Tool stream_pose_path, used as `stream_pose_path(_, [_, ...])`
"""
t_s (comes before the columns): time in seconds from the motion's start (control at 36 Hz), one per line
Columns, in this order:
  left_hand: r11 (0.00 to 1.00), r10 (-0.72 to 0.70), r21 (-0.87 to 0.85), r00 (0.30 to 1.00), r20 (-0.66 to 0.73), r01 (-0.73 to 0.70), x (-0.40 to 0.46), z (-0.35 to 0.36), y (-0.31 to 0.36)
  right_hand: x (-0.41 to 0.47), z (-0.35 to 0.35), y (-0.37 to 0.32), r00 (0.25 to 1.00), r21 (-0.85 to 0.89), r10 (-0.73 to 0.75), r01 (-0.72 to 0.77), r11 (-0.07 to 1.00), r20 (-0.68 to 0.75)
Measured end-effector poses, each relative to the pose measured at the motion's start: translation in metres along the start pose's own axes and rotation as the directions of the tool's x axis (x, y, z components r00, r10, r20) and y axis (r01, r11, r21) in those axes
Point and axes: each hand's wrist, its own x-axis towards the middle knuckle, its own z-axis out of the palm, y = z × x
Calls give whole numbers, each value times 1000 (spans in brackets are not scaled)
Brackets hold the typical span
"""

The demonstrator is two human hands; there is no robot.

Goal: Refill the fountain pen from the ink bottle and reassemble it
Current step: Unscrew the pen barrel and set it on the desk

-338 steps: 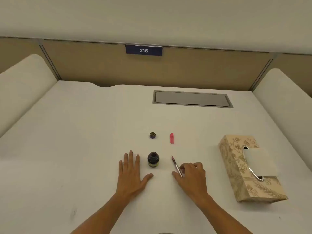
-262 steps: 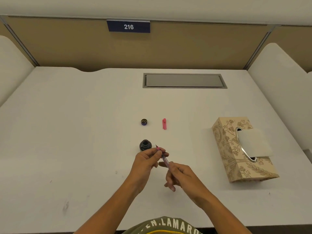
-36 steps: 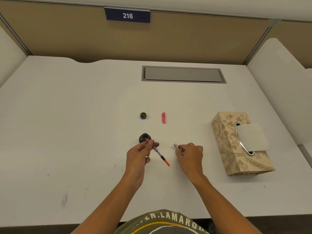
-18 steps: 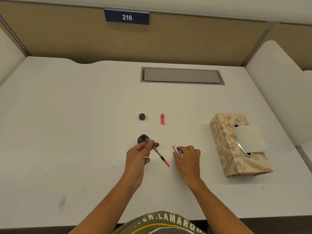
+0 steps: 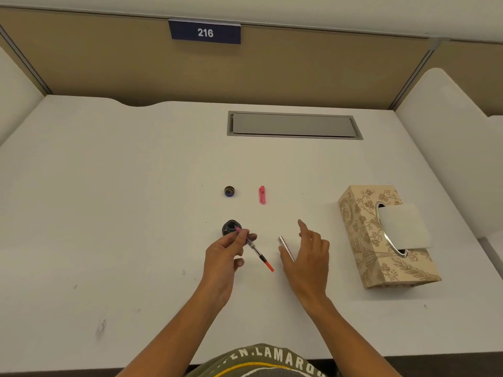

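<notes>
My left hand (image 5: 224, 254) pinches the front part of the fountain pen (image 5: 255, 250), a clear converter with a red-orange end knob pointing toward me. Its pink nib end sits at the mouth of the open dark ink bottle (image 5: 230, 227). The silver pen barrel (image 5: 285, 247) lies on the white desk (image 5: 122, 213) just left of my right hand (image 5: 309, 257), whose fingers are spread and lifted off it. The pink pen cap (image 5: 262, 195) and the bottle's lid (image 5: 229, 191) lie farther back.
A patterned tissue box (image 5: 381, 238) stands to the right, a tissue sticking out. A grey cable hatch (image 5: 294, 125) is set into the desk at the back. White side dividers flank the desk, and a panel with a "216" sign closes the back.
My right hand has let go of the silver barrel, which now lies on the desk, and its fingers have opened. My left hand still holds the pen's nib at the bottle.
</notes>
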Motion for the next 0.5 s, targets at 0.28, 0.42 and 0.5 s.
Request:
stream_pose_path(0.28, [997,-66,-38,997,-29,65,3,3,-5,-24,-26,-16,987,358,-145,159,920,-67])
stream_pose_path(0.42, [995,-91,-55,995,-31,89,3,3,-6,-34,-29,-15,965,328,-260,236,915,32])
stream_pose_path(0.5, [995,-93,-47,995,-36,91,4,4,-7,-36,-25,-14,961,308,-274,252,917,30])
